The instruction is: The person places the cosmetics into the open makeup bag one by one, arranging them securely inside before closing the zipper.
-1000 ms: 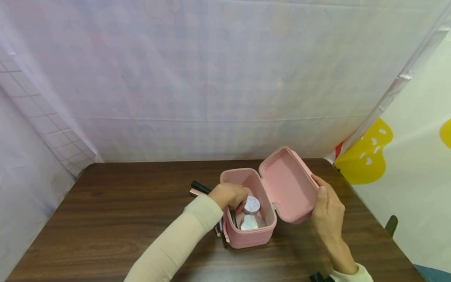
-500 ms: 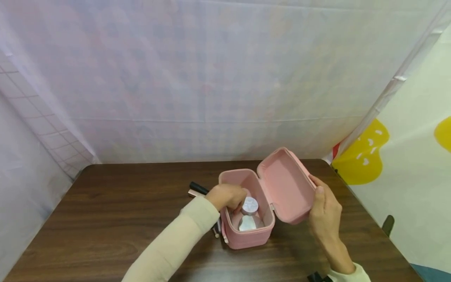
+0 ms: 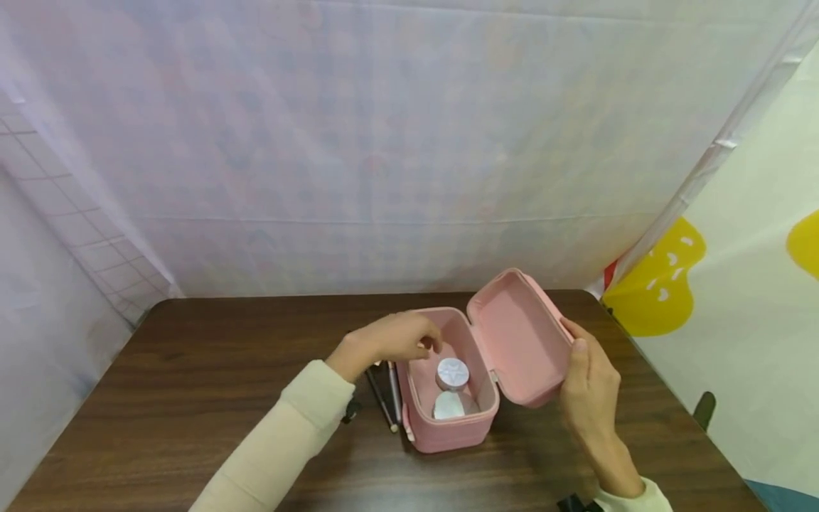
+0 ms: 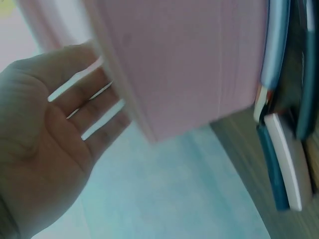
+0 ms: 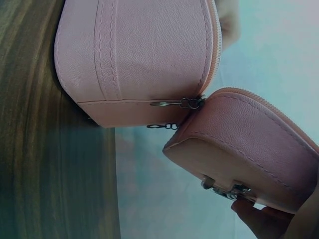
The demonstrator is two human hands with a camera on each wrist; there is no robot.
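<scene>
A pink zip-up cosmetic case (image 3: 456,434) stands on the table with its lid (image 3: 521,345) tilted back to the right. My left hand (image 3: 399,338) hovers over its left rim, fingers loosely bent with nothing in them. Close up in the left wrist view, those fingers (image 4: 84,107) reach past the rim. My right hand (image 3: 591,391) grips the lid's outer edge; the right wrist view shows its fingertips (image 5: 244,206) near a metal fitting (image 5: 229,191). Inside the case lie a round white container with a star on top (image 3: 452,373) and a pale shiny item (image 3: 449,405).
Several slim stick-like items, one of them dark (image 3: 382,400), lie against the case's left side, partly under my left forearm. In the left wrist view a pale flat bar (image 4: 286,162) lies among them. The wooden table (image 3: 224,384) ends at a curtain (image 3: 384,178) behind.
My left hand has risen out of the case and moved up and left, its fingers loosening. A dark stick seen inside one second ago no longer shows. The right hand keeps holding the lid.
</scene>
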